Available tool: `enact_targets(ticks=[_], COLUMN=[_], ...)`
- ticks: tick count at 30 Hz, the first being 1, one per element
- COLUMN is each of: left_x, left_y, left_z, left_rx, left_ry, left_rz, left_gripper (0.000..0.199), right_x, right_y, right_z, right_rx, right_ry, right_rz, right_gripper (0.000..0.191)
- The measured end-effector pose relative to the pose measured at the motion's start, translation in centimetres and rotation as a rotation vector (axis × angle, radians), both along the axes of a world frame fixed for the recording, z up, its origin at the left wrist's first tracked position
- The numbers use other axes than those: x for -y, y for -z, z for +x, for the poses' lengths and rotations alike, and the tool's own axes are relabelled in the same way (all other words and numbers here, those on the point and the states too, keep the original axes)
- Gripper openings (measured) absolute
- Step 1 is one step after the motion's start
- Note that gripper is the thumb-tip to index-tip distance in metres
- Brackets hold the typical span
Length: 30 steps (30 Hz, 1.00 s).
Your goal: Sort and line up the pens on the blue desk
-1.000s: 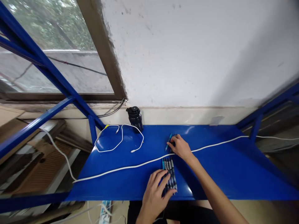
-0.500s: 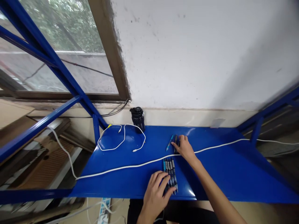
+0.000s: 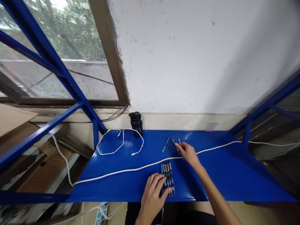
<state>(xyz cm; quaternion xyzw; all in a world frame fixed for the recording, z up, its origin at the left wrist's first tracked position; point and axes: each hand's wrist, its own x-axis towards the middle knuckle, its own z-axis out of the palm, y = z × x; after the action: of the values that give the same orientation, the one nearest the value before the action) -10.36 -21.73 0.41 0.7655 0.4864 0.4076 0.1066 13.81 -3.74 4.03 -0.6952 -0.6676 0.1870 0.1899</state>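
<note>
My left hand (image 3: 152, 198) lies at the near edge of the blue metal shelf (image 3: 222, 184), its fingers and thumb over a tight row of several dark and blue pens (image 3: 168, 176). My right hand (image 3: 189, 155) rests farther back, its fingertips on a dark pen (image 3: 177, 147) lying diagonally. A thin dark pen (image 3: 179, 140) lies just beyond those fingertips. To the left of it lies a blue pen (image 3: 165, 145), apart from my hands. A white cable (image 3: 140, 167) runs across the shelf between the pen row and the loose pens.
A black bottle (image 3: 136, 124) stands against the wall behind a looped white charging cable (image 3: 109, 147). Blue steel frame bars (image 3: 44, 134) flank the shelf at both ends. A window (image 3: 65, 50) is at upper left, and a power strip (image 3: 102, 214) lies on the floor below.
My right hand has slid slightly right and toward me, uncovering the dark pens, which now lie apart. The view has tilted a little. My left hand stays on the pen row.
</note>
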Motion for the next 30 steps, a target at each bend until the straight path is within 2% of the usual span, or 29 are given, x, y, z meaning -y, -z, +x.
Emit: enact_targets(ticks=[4,7,9,11,13,16,18,20,22,24,26,30], left_x=[-0.1,-0.2,0.0,0.3,0.8,1.4,1.5,1.5,1.4,1.0,0.5,-0.8], left_y=[-0.2,-0.3,-0.6,-1.0,-1.6,-2.6,-2.9,-2.9,-2.9,-2.9,-3.2,-3.5], left_z=[0.0,-0.2,-0.3,0.1,1.3,4.5,6.8,8.6,9.7,10.3,10.6,11.8], left_rx=[0.006,0.041,0.116,0.244,0.41,0.745,0.996,1.175,1.252,1.244,1.2,1.164], left_ry=[-0.019,-0.01,0.009,0.025,0.042,0.099,0.187,0.216,0.216,0.191,0.122,-0.034], left_rz=[0.025,0.021,0.0,-0.057,-0.193,-0.51,-0.702,-0.842,-0.915,-0.94,-0.938,-0.852], left_gripper=[0.029,0.028,0.026,0.027,0.034,0.054,0.055,0.053,0.048,0.045,0.043,0.038], right_x=[3.8,7.5,9.9,12.3,14.5,17.2,18.7,20.0,21.0,21.5,21.5,19.7], right_y=[-2.8,-4.1,-3.5,-2.0,-0.2,1.7,2.1,2.0,1.8,1.8,1.9,2.6], right_z=[-0.2,-0.4,-0.5,-0.3,0.0,0.4,0.6,0.8,1.0,1.4,1.7,2.5], right_rx=[-0.258,-0.419,-0.549,-0.693,-0.788,-0.909,-1.043,-1.185,-1.25,-1.195,-1.032,-0.697], right_ry=[-0.045,-0.101,-0.202,-0.258,-0.251,-0.23,-0.205,-0.171,-0.177,-0.202,-0.2,-0.238], right_rz=[0.182,0.139,0.014,-0.12,-0.205,-0.291,-0.456,-0.646,-0.704,-0.601,-0.406,-0.068], right_gripper=[0.061,0.058,0.054,0.051,0.051,0.054,0.057,0.057,0.057,0.058,0.055,0.04])
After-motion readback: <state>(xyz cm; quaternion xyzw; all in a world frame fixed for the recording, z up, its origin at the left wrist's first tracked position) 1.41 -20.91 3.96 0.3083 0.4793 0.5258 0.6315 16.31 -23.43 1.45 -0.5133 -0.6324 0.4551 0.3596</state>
